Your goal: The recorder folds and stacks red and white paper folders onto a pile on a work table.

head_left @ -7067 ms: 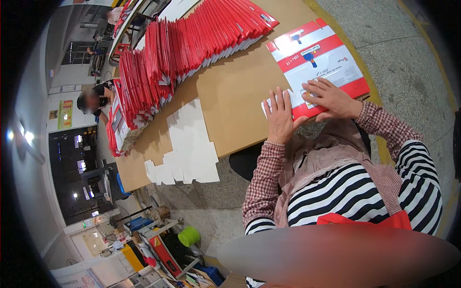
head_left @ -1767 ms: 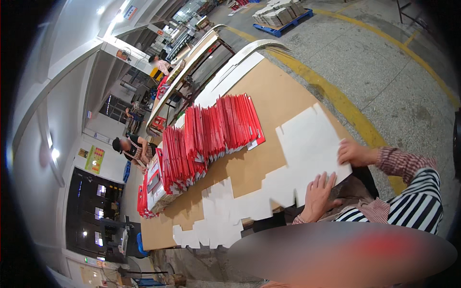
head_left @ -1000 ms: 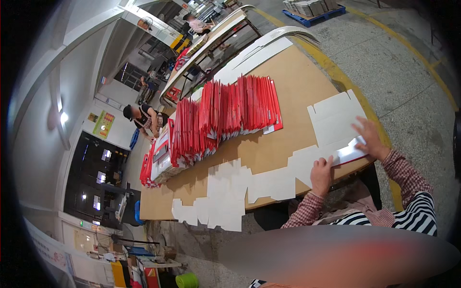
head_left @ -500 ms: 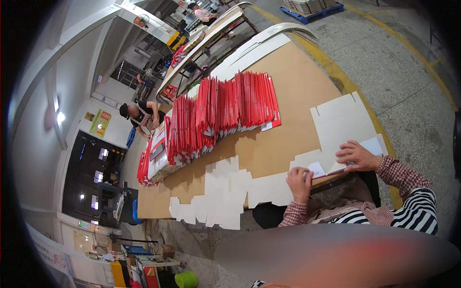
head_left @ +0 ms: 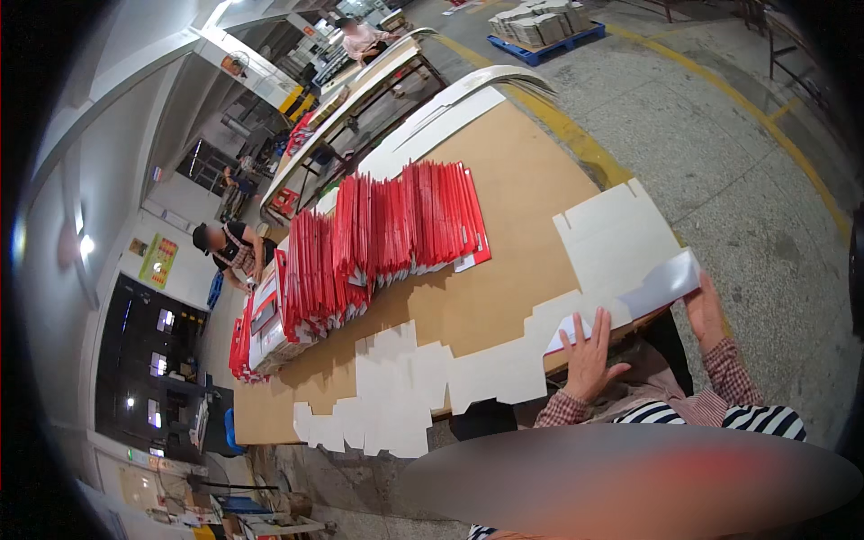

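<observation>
In the head view, a flat, notched blank of matt white cardboard (head_left: 615, 236) lies at the right end of a long tan-topped desk (head_left: 517, 171), close to the person. Along its near edge, a glossy white strip with a thin red border (head_left: 664, 281) lies folded over onto the matt side, between the two hands and in front of the wearer's body. The left hand (head_left: 589, 362) is spread, its fingers pointing away from the body over the near edge, just beside a small white triangular flap (head_left: 567, 335) at the strip's left end. The right hand (head_left: 706, 310) stands at the strip's right end, fingers straight and close together along that end; whether its thumb pinches the card cannot be told. The main panel of the blank extends beyond both hands, away from the wearer.

To the left, more notched white cardboard sheets (head_left: 396, 387) overlap along the desk's near edge, partly hanging past it. Behind them, well apart from the hands, a long row of thin red-and-white folded cartons (head_left: 387, 225) leans in a packed line. At the desk's far left end stands a co-worker in a dark cap (head_left: 236, 252).
</observation>
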Available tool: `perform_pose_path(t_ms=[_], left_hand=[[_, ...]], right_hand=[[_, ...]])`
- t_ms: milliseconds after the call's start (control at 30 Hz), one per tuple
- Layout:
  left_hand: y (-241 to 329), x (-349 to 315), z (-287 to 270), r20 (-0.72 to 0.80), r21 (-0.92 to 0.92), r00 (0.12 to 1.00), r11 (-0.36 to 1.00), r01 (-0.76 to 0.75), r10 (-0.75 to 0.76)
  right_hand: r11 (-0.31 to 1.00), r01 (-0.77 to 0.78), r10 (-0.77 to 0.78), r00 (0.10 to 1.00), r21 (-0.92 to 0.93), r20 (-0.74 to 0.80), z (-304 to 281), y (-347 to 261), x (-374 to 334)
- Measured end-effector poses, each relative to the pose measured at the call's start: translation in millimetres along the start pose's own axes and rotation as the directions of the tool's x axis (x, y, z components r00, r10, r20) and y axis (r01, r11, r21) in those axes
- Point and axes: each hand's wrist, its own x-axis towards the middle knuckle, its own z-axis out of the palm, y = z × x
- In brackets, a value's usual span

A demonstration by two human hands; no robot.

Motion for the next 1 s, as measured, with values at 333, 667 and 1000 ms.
perform_pose_path(t_ms=[333,667,1000], left_hand=[[21.3,-28.0,-4.4,0.183,-0.110,0.976,0.984,0.140,-0.118],[-136.2,-23.4,-77.6,0.532,-0.206,0.836,0.938,0.280,-0.133],[-179.9,-96.5,-55.9,0.377,-0.539,0.753,0.533,0.652,-0.540]], right_hand=[[0.521,0.846,-0.014,0.136,-0.109,0.991,94.9,-66.4,23.6],[0.631,0.769,-0.390,0.425,-0.099,0.817,83.2,-55.0,24.6],[0.676,0.704,-0.068,0.355,-0.219,0.932,87.4,-40.6,14.3]])
